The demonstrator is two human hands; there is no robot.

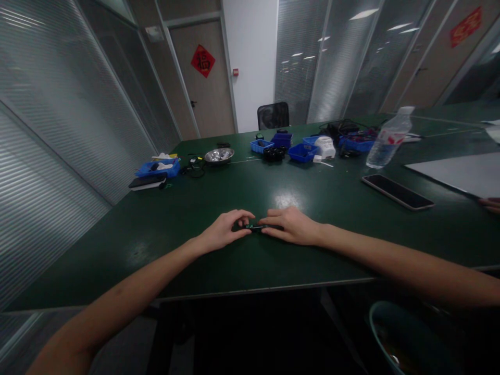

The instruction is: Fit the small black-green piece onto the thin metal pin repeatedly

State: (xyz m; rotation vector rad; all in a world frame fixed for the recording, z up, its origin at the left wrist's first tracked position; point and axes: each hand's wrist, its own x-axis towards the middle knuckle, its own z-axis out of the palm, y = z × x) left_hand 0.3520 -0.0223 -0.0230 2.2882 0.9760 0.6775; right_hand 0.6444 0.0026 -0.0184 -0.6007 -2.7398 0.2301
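Note:
Between my two hands, just above or on the green table [219, 273], is a small dark strip with green specks [255, 227]; its exact kind is too small to tell. My left hand [222, 230] pinches the left end between thumb and fingers. From the other side, the thumb and fingers of my right hand [295, 225] close on the right end. The fingertips partly cover both ends of the strip.
Blue trays [303, 152], a metal bowl [219, 156] and cables lie toward the back. To the right are a phone [397, 191], a water bottle [390, 138], a white sheet [463, 173] and another person's hand [491, 205]. Below the edge stands a bin [375, 325].

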